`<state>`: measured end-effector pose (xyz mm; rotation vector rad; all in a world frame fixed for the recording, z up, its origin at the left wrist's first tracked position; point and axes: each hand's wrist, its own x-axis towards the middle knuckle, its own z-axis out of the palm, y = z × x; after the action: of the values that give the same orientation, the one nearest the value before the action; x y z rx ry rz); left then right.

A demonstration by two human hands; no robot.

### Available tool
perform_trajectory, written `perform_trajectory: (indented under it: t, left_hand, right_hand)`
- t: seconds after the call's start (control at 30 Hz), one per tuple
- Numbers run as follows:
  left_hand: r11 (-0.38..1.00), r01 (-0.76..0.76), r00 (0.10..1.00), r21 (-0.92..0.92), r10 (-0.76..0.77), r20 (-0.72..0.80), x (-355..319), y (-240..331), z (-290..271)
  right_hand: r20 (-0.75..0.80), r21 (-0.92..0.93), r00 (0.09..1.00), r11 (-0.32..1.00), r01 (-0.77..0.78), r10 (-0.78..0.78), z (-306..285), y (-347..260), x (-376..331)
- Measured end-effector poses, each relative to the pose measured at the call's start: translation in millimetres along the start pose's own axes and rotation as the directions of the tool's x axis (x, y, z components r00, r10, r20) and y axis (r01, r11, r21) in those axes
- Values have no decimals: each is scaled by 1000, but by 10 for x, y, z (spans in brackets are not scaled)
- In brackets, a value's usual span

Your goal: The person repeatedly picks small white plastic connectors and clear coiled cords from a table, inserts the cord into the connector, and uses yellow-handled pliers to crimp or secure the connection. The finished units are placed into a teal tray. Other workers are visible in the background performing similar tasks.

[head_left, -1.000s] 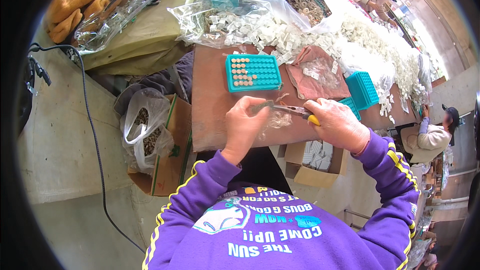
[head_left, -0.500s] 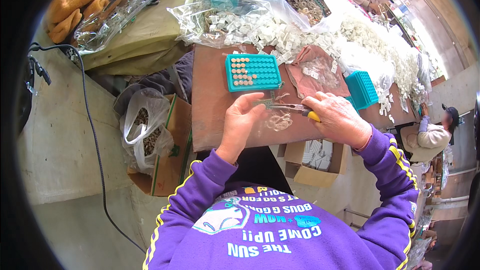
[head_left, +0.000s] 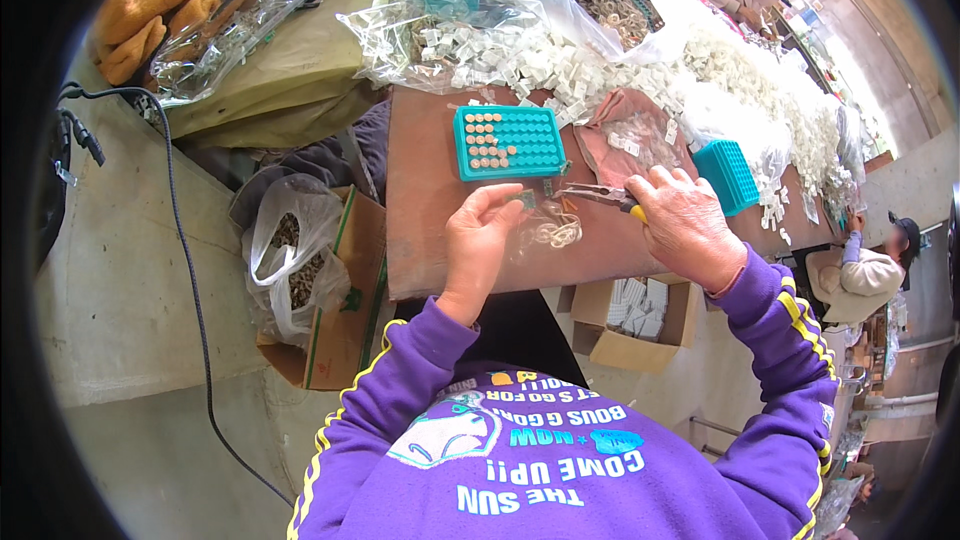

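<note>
On the bench, a tray lies at frame centre, above a wire coil, with a second tray to its right.

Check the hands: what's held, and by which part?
Right hand holds pliers by the yellow handle end, jaws pointing left. Left hand pinches a small dark part at its fingertips.
</note>
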<state>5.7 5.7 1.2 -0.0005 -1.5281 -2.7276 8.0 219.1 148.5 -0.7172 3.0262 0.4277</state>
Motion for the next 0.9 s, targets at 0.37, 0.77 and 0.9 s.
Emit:
perform_trajectory:
  t: [0.37, 0.77, 0.9]
  left_hand:
    - [985, 53, 998, -162, -50, 22, -9, 7, 70]
    - [989, 45, 998, -140, -51, -39, 32, 21, 16]
    - [962, 109, 994, -251, -105, 31, 17, 19, 29]
  right_hand:
    - [-10, 340, 993, 933, 116, -119, 61, -46, -13]
    - [-11, 57, 1000, 998, 13, -12, 94, 48, 34]
    - [1, 279, 994, 955, 104, -109, 51, 37, 19]
